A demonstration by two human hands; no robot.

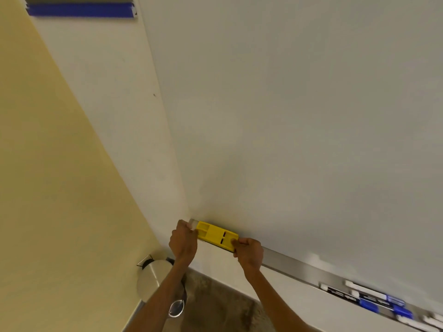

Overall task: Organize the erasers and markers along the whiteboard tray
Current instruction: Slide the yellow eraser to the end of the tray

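Note:
A yellow plastic eraser (215,234) lies at the left end of the metal whiteboard tray (294,264). My left hand (183,240) grips its left end and my right hand (248,252) grips its right end. Farther right along the tray, several markers (374,299) with blue caps and white barrels lie bunched together, blurred. The eraser's underside is hidden.
The whiteboard (287,116) fills the upper right. A yellow wall (48,188) runs along the left. A round metal bin (153,279) stands on the floor below the tray's left end. A blue strip (81,10) is mounted at the top left.

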